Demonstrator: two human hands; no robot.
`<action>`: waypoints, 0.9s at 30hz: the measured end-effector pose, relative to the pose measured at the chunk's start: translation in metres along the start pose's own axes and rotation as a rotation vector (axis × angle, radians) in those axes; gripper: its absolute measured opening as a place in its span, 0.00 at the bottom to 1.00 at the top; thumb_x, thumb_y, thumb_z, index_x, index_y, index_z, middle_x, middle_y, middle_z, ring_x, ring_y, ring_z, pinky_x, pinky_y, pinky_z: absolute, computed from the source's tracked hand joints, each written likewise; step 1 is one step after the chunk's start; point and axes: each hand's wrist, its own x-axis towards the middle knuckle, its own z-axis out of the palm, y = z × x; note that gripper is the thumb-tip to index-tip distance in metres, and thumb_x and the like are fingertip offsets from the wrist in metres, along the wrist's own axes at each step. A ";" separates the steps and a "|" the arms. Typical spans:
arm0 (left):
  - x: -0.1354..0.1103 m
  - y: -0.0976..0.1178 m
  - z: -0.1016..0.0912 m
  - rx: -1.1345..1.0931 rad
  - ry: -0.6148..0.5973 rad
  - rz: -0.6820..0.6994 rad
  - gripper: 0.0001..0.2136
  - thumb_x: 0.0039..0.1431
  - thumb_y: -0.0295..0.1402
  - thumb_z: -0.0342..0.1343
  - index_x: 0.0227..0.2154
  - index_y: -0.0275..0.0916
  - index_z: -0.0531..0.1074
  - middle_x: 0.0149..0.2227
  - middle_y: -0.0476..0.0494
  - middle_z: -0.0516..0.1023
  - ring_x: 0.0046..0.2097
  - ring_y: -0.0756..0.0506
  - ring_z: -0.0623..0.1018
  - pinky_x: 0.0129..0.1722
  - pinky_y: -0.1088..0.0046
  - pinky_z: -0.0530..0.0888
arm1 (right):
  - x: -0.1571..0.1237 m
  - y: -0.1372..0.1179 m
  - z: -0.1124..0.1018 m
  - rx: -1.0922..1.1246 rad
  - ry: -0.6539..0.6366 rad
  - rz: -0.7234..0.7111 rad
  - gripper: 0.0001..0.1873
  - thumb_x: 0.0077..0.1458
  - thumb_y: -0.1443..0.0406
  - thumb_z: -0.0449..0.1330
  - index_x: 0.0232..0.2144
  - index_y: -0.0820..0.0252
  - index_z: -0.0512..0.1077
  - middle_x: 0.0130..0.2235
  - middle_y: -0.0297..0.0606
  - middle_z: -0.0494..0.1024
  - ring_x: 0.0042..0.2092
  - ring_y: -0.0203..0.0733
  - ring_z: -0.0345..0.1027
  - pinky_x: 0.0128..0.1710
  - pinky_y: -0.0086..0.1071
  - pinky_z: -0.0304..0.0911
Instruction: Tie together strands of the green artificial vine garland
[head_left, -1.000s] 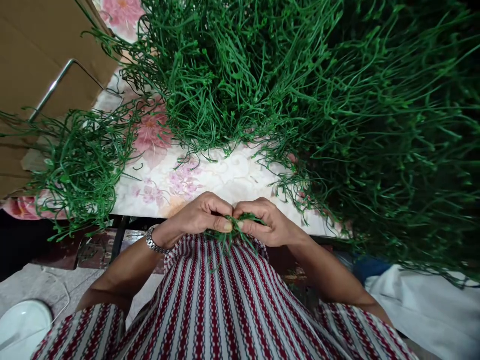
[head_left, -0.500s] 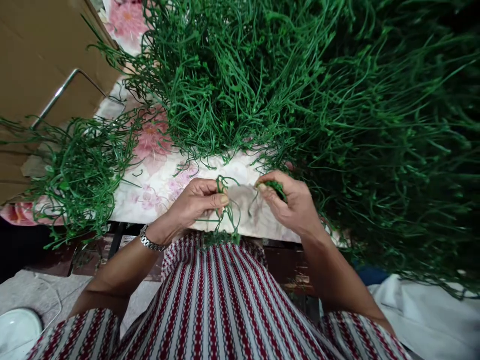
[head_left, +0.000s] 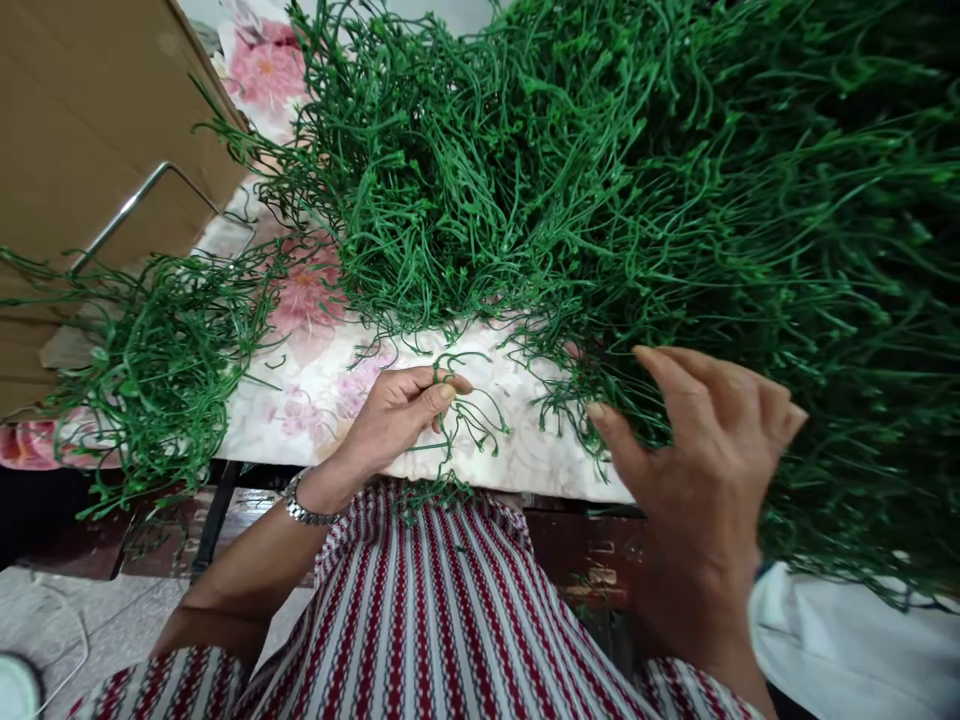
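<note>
My left hand [head_left: 412, 410] is closed in a pinch on a few thin green stems [head_left: 480, 425] with small knobby tips, held above the flowered cloth. A silver watch sits on that wrist. My right hand [head_left: 701, 430] is held apart from it, palm down, thumb and fingers spread, with nothing visible in it. It is over the front edge of the large heap of green stems [head_left: 480, 190]; whether its fingertips touch the heap I cannot tell. Small green bits [head_left: 435, 490] lie on my striped lap below the left hand.
A smaller pile of green stems [head_left: 169, 350] lies at the left on the flowered cloth [head_left: 300, 390]. Behind it stands a brown cardboard panel [head_left: 90, 110] beside a bent metal rod [head_left: 124, 212]. White fabric [head_left: 847, 640] is at the lower right.
My right hand has let go of its green clump, opened and moved right, towards the large heap. My left hand keeps its pinch in nearly the same place. The view has shifted slightly.
</note>
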 end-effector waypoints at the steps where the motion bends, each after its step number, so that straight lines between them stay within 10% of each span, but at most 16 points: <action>1: -0.001 0.000 0.001 0.006 -0.014 -0.007 0.12 0.48 0.38 0.59 0.30 0.33 0.76 0.20 0.48 0.71 0.19 0.56 0.66 0.16 0.83 0.62 | 0.003 -0.009 0.004 0.108 0.017 -0.041 0.21 0.50 0.60 0.59 0.47 0.58 0.66 0.45 0.45 0.71 0.47 0.52 0.62 0.47 0.46 0.54; 7: -0.007 -0.005 0.007 -0.085 0.007 0.104 0.09 0.46 0.34 0.61 0.29 0.35 0.72 0.23 0.51 0.70 0.22 0.55 0.69 0.21 0.82 0.67 | 0.022 -0.058 0.044 0.758 -0.300 -0.190 0.10 0.56 0.63 0.53 0.38 0.63 0.67 0.34 0.41 0.73 0.37 0.40 0.64 0.39 0.34 0.60; 15: -0.008 -0.009 0.002 -0.195 0.068 0.201 0.05 0.47 0.29 0.61 0.22 0.34 0.71 0.23 0.50 0.69 0.26 0.54 0.69 0.26 0.82 0.66 | 0.020 -0.063 0.057 1.068 -0.441 -0.221 0.09 0.57 0.67 0.51 0.26 0.63 0.66 0.25 0.34 0.66 0.28 0.31 0.59 0.30 0.27 0.55; 27: -0.017 -0.003 0.018 -0.518 0.019 0.169 0.06 0.46 0.29 0.59 0.20 0.33 0.69 0.21 0.48 0.67 0.24 0.52 0.68 0.24 0.77 0.66 | 0.004 -0.067 0.051 1.161 -0.296 -0.264 0.06 0.55 0.71 0.52 0.26 0.64 0.66 0.23 0.33 0.65 0.26 0.31 0.58 0.28 0.27 0.55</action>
